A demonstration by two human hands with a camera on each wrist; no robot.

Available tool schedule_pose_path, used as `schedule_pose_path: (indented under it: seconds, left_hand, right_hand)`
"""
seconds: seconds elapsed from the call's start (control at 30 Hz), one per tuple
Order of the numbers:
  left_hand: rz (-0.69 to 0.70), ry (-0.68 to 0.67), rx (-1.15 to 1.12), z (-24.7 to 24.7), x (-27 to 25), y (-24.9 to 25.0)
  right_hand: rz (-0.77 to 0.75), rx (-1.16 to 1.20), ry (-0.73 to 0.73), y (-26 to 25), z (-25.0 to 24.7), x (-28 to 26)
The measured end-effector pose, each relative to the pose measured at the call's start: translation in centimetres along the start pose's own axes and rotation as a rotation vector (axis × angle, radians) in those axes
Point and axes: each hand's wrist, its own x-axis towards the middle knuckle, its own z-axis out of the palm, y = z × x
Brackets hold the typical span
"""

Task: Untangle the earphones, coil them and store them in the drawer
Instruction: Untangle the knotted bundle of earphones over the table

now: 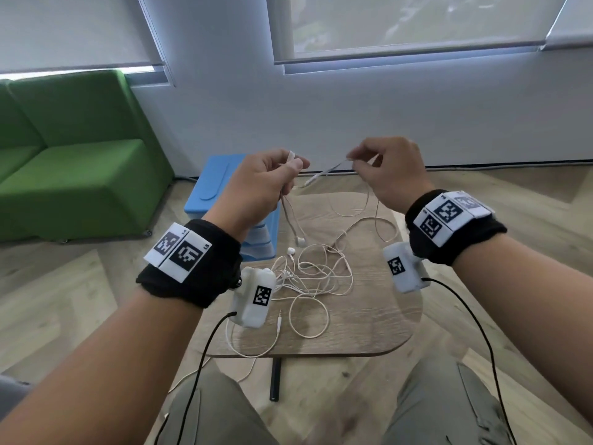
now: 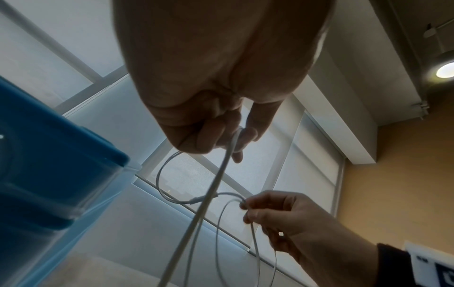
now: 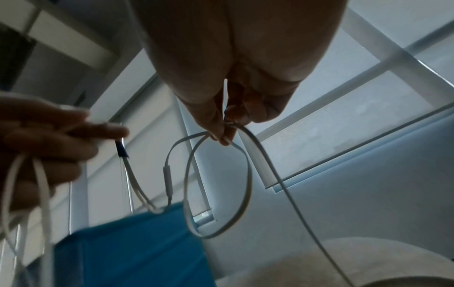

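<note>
Pinching the white earphones (image 1: 316,274) cable in my left hand (image 1: 263,184) and right hand (image 1: 390,170) (hands apart), the tangle lying mid-table (image 1: 385,316).

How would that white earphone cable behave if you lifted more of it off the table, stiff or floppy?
Probably very floppy: the earphone cable droops in loose loops below both hands, the left hand and right hand. Likely light, since fingertip pinches hold it up. It would probably snag, as the heap on the table crosses itself many times.
</note>
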Motion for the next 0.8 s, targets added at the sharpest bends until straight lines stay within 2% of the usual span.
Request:
schedule_pose_path:
  seconds: [0.2,0.37,0.6,0.7,0.8]
  left_hand:
    - [0.004,0.003,-0.126,0.2,0.5,0.4]
    - [-0.038,0.007,-0.473,1.4,1.4,1.0]
    - [-0.239,-0.028,-0.812,5.0,3.5,-0.7]
    - [-0.329,-0.035,-0.850,5.9,4.0,-2.6]
    - [-0.436,-0.011,-0.795,6.3,3.9,-4.6]
  right_hand:
    - [-0.035,0.122,0.071,-2.2,-1.2,1.6]
    - [0.043,0.176,0.107,-0.9,-0.6,3.5]
    - [0.231,0.052,-0.138,4.1,3.1,3.8]
    - [0.258,0.041,-0.220,5.1,4.7,3.7]
    - [0.293,-0.038,-0.329,5.9,5.7,3.5]
